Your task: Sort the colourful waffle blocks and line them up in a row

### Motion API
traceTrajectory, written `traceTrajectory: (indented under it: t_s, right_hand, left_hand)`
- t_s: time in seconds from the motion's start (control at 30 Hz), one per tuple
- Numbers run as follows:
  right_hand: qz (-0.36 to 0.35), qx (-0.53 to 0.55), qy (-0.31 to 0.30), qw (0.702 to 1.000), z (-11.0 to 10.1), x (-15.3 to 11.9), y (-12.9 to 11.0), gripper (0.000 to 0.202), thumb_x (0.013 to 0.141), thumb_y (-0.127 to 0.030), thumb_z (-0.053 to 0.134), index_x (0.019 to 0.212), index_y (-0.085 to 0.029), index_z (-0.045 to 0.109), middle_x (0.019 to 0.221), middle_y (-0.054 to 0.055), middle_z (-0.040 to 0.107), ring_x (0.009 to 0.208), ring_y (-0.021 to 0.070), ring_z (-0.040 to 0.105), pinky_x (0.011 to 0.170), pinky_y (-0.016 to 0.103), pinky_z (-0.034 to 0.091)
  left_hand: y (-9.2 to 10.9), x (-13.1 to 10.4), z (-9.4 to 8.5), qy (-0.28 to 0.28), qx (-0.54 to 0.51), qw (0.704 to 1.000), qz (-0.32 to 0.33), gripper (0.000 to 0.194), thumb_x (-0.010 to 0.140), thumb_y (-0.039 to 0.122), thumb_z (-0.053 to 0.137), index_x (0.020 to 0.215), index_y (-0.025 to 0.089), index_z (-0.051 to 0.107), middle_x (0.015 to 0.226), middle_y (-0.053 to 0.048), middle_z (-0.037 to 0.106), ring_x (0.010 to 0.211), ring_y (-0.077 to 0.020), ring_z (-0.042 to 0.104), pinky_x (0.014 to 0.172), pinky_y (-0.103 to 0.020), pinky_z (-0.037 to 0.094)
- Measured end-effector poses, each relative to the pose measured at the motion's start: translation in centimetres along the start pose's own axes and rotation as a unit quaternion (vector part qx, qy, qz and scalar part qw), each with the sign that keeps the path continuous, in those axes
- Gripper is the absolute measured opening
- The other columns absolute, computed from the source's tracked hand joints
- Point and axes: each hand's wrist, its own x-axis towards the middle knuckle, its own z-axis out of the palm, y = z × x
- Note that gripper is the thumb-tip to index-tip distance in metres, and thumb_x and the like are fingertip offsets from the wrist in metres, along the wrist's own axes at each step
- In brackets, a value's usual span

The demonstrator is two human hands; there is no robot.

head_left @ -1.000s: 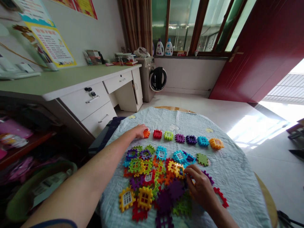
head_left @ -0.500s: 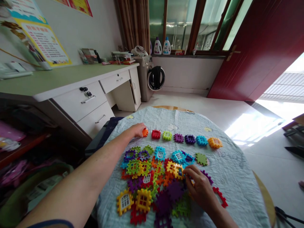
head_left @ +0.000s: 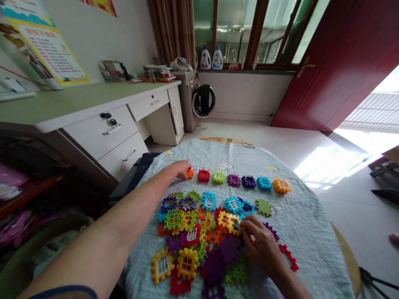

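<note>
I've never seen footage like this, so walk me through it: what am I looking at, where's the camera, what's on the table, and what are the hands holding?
There is no machine here. A person wears a camera on the head, looking forward and down, so you see their own bare arms reaching out over a round table covered with a pale quilted cloth.

The left hand is stretched to the far side, its fingers around an orange block at the left end of a row of small blocks: red, green, two purple, blue, then orange.

The right hand rests nearer, on a loose pile of flat, notched plastic tiles in many colours, fingertips touching a yellow tile. Whether it is gripping it, I cannot tell.

Behind are a desk with drawers, a washing machine and a red door.
</note>
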Motion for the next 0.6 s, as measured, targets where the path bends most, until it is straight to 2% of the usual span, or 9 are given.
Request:
traceTrajectory:
  t_s: [0.1, 0.3, 0.43, 0.53, 0.6]
  right_hand:
    - [0.0, 0.001, 0.0, 1.0, 0.0, 0.0, 0.0, 0.018, 0.093, -0.015, 0.045, 0.089, -0.022, 0.061, 0.089, 0.005, 0.061, 0.078, 0.015, 0.061, 0.07, 0.025, 0.049]
    - [0.007, 0.002, -0.005, 1.0, 0.0, -0.2, 0.1, 0.019, 0.093, -0.015, 0.044, 0.09, -0.022, 0.061, 0.089, 0.005, 0.061, 0.079, 0.0151, 0.061, 0.072, 0.025, 0.049]
    - [0.009, 0.002, -0.009, 1.0, 0.0, -0.2, 0.2, 0.019, 0.093, -0.016, 0.044, 0.092, -0.022, 0.061, 0.09, 0.005, 0.062, 0.08, 0.0153, 0.062, 0.072, 0.026, 0.049]
    - [0.007, 0.003, -0.009, 1.0, 0.0, -0.2, 0.2, 0.019, 0.093, -0.016, 0.043, 0.092, -0.022, 0.061, 0.091, 0.006, 0.062, 0.079, 0.0153, 0.062, 0.072, 0.026, 0.049]
    - [0.005, 0.003, -0.006, 1.0, 0.0, -0.2, 0.2, 0.019, 0.093, -0.017, 0.043, 0.092, -0.022, 0.061, 0.091, 0.006, 0.062, 0.079, 0.0154, 0.062, 0.072, 0.026, 0.049]
  left_hand:
    - [0.2, -0.3, 0.0, 0.006, 0.009, 1.0, -0.002, 0.043, 0.051, 0.029, 0.071, 0.092, 0.018, 0.07, 0.104, -0.008, 0.069, 0.088, -0.0249, 0.064, 0.077, -0.03, 0.048]
    - [0.5, -1.3, 0.0, 0.003, 0.007, 1.0, -0.003, 0.039, 0.052, 0.032, 0.073, 0.089, 0.019, 0.068, 0.095, -0.006, 0.07, 0.09, -0.024, 0.063, 0.078, -0.028, 0.048]
    - [0.6, -1.7, 0.0, 0.002, 0.003, 1.0, -0.004, 0.041, 0.054, 0.032, 0.074, 0.092, 0.019, 0.068, 0.101, -0.007, 0.068, 0.094, -0.0247, 0.063, 0.081, -0.029, 0.048]
    - [0.8, -2.0, 0.0, 0.005, 0.001, 1.0, -0.006, 0.049, 0.055, 0.03, 0.073, 0.102, 0.02, 0.066, 0.112, -0.008, 0.066, 0.099, -0.0262, 0.062, 0.086, -0.032, 0.048]
    - [0.9, -2.3, 0.0, 0.013, -0.004, 1.0, -0.006, 0.064, 0.054, 0.028, 0.074, 0.116, 0.02, 0.06, 0.123, -0.01, 0.061, 0.109, -0.0284, 0.059, 0.091, -0.034, 0.047]
